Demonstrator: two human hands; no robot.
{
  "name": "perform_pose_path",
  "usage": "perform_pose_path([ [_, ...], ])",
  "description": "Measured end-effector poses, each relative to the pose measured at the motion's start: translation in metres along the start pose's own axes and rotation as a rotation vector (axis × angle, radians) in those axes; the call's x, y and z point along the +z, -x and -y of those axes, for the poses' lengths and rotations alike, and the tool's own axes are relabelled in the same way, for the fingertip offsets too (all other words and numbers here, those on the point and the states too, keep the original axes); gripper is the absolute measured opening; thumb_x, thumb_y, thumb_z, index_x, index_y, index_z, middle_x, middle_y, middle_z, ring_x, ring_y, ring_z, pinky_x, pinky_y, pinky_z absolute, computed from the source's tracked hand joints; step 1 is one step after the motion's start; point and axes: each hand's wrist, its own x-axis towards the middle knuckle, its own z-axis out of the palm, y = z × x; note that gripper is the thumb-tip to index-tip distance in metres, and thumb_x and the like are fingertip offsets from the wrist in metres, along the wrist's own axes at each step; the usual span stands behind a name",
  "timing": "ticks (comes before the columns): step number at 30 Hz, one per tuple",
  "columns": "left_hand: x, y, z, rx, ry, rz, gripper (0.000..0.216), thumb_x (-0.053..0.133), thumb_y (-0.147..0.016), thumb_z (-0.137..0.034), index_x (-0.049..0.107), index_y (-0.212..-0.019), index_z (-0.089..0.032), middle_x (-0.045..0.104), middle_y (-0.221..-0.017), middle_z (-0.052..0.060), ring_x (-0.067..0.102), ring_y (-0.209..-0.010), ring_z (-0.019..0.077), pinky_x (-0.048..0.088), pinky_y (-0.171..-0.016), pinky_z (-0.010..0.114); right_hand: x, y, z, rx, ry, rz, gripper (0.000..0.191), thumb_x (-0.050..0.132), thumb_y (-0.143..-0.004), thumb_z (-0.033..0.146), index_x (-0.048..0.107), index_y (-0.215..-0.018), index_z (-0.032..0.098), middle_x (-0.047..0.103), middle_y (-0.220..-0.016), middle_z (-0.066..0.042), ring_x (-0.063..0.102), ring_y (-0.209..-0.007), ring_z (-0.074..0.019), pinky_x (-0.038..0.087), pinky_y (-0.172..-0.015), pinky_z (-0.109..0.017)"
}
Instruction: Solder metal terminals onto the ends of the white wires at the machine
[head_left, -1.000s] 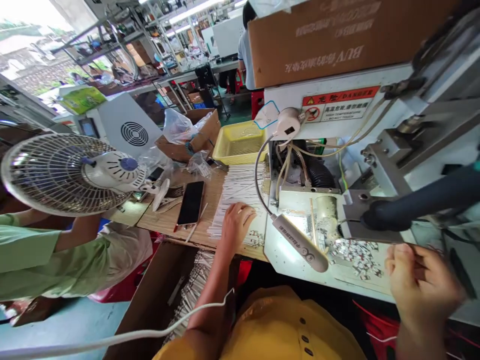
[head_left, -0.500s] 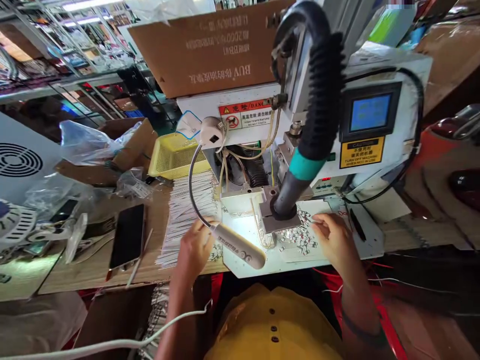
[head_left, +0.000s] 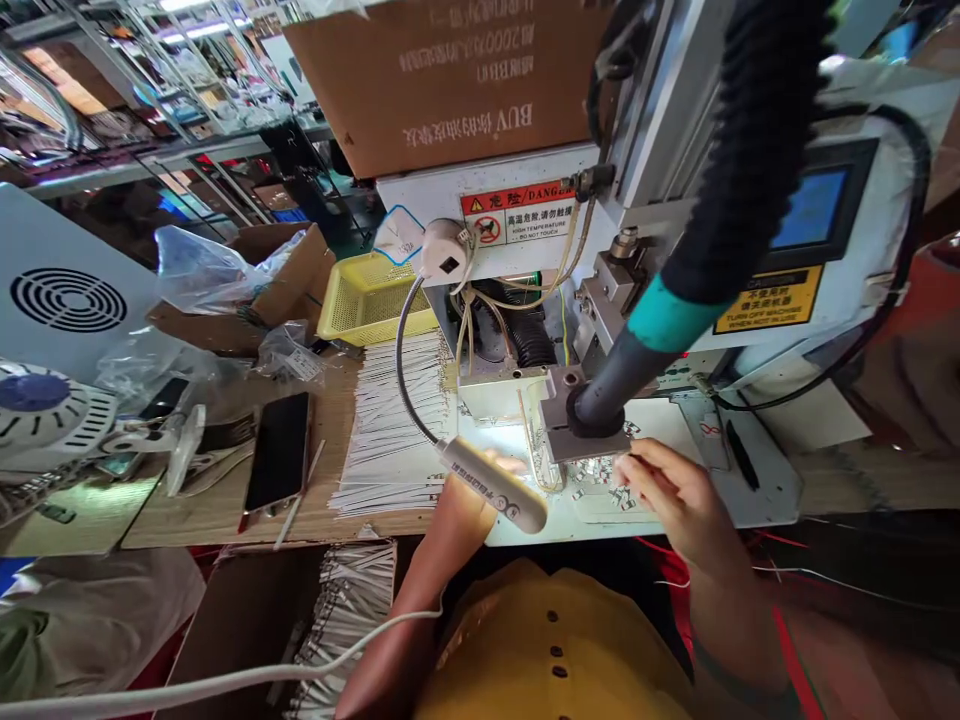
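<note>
My left hand [head_left: 466, 497] lies under the white gooseneck lamp head [head_left: 493, 485] at the front of the machine's white work plate [head_left: 667, 420]; the lamp hides most of its fingers. My right hand [head_left: 670, 487] rests on the plate beside a scatter of small white parts [head_left: 600, 472], fingers curled together near the grey metal block [head_left: 581, 430] with the black hose [head_left: 637, 360] on it. What the right fingers pinch, if anything, is too small to make out. A row of thin white wires [head_left: 390, 430] lies on the wooden bench to the left.
A white machine [head_left: 525, 215] with red danger label and blue screen [head_left: 814, 210] stands behind. A yellow basket [head_left: 371, 295], cardboard boxes, plastic bags, a phone [head_left: 279, 452] and a fan [head_left: 45, 410] sit at left. A box of wires [head_left: 352, 600] stands below the bench.
My left hand has slid from the wire row to under the lamp head. My right hand stays by the small parts. The view has turned right, from the fan toward the machine.
</note>
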Motion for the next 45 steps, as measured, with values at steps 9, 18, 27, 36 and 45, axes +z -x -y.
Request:
perform_pose_path([
  [9, 0.008, -0.014, -0.035, -0.036, 0.105, -0.015, 0.027, 0.041, -0.092, -0.021, 0.067, -0.090, -0.022, 0.065, -0.074, 0.003, 0.062, -0.079, 0.0188, 0.052, -0.071, 0.031, 0.040, -0.008, 0.001, 0.072, -0.117, 0.229, 0.031, 0.050, -0.089, 0.041, 0.052, -0.069, 0.017, 0.053, -0.057, 0.001, 0.036, -0.037, -0.0060, 0.028, -0.038, -0.022],
  [18, 0.009, -0.023, -0.044, -0.029, 0.086, -0.053, 0.025, 0.043, -0.092, -0.026, 0.068, -0.092, -0.020, 0.065, -0.083, 0.006, 0.059, -0.073, 0.0178, 0.051, -0.072, 0.033, 0.049, -0.013, -0.007, 0.137, -0.150, 0.217, 0.037, 0.055, -0.085, 0.043, 0.043, -0.060, 0.019, 0.038, -0.045, 0.006, 0.032, -0.036, -0.0063, 0.024, -0.036, -0.021],
  [27, 0.009, -0.025, -0.045, -0.025, 0.072, -0.050, 0.027, 0.042, -0.092, -0.026, 0.068, -0.093, -0.020, 0.065, -0.079, 0.006, 0.058, -0.072, 0.0181, 0.052, -0.072, 0.033, 0.050, -0.014, -0.010, 0.133, -0.149, 0.213, 0.036, 0.056, -0.084, 0.045, 0.043, -0.063, 0.019, 0.042, -0.050, 0.005, 0.032, -0.037, -0.0059, 0.024, -0.034, -0.020],
  [36, 0.008, -0.023, -0.047, -0.007, 0.097, -0.067, 0.032, 0.039, -0.093, -0.027, 0.070, -0.086, -0.020, 0.064, -0.077, 0.007, 0.058, -0.075, 0.0184, 0.053, -0.074, 0.034, 0.050, -0.013, -0.009, 0.144, -0.175, 0.201, 0.032, 0.057, -0.083, 0.043, 0.044, -0.065, 0.020, 0.044, -0.051, 0.004, 0.032, -0.038, -0.0069, 0.022, -0.035, -0.020],
  [45, 0.008, -0.025, -0.050, -0.023, 0.018, -0.056, 0.034, 0.039, -0.092, -0.021, 0.069, -0.076, -0.021, 0.062, -0.071, 0.006, 0.056, -0.070, 0.0181, 0.052, -0.070, 0.032, 0.050, -0.014, -0.011, 0.160, -0.164, 0.221, 0.037, 0.056, -0.084, 0.048, 0.041, -0.064, 0.020, 0.040, -0.049, 0.005, 0.031, -0.037, -0.0072, 0.023, -0.036, -0.021],
])
